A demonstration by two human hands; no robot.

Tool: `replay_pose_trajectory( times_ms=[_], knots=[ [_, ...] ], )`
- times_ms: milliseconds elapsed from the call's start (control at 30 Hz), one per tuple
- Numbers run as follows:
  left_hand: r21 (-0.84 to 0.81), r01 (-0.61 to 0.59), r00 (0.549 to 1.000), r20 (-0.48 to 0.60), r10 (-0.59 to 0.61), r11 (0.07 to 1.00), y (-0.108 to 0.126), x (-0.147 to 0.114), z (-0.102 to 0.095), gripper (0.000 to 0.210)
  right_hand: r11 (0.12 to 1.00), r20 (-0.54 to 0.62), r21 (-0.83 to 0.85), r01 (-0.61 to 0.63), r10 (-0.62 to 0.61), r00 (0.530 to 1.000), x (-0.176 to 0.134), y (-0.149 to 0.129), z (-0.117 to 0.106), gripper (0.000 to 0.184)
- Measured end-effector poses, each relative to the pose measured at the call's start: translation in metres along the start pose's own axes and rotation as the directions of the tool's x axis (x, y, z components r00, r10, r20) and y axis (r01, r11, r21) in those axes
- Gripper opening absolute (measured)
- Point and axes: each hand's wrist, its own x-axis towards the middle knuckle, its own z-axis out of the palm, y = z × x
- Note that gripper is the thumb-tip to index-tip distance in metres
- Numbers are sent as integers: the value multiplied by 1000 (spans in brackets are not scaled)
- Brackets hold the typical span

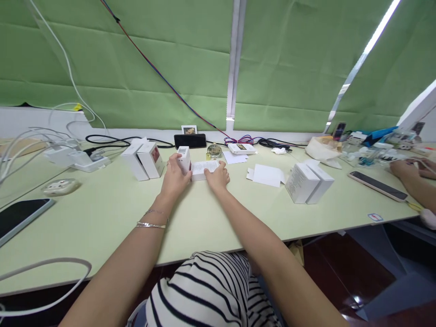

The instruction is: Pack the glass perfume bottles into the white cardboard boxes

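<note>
My left hand (174, 176) is wrapped round a small white box (184, 156) that stands upright, its top printed with dark marks. Beside it lies another white box (200, 170) with fine print on its upper face. My right hand (218, 176) grips that lying box at its right end, thumb on top. The two boxes appear to touch, though fingers hide part of where they meet. Left of my hands stand two white boxes, the nearer one (151, 160) with a reddish picture. Just behind the lying box is a round glass bottle (214, 151).
Two white boxes (308, 182) and a flat white card piece (266, 175) are to the right. A dark phone (190, 141) leans at the back near cables (245, 139). Phones lie at left (25, 215) and right (377, 185). Another person's hands (405, 169) work at far right.
</note>
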Motion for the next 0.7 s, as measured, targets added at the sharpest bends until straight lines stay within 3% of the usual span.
replay_pose_trajectory(
  times_ms=[100,233,367,433,500,700],
  knots=[
    [17,-12,1000,-8,12,1000,-1,2,-1,58,975,44,208,-79,71,997,9,3,-8,59],
    [30,-16,1000,-10,16,999,-2,3,-2,59,950,49,297,-100,90,995,9,-1,-5,61],
    [24,-52,998,25,51,998,0,1,-1,58,912,81,379,158,-203,976,-1,-10,4,49],
    [0,-59,998,34,59,998,1,0,1,58,886,116,363,287,-349,930,-5,-11,7,43],
    [-20,-46,999,23,46,999,3,-1,1,58,884,139,314,346,-404,904,-6,-8,8,43],
    [-52,62,997,45,-60,997,9,-2,-2,63,948,267,184,260,-303,915,5,9,9,45]
  ],
)
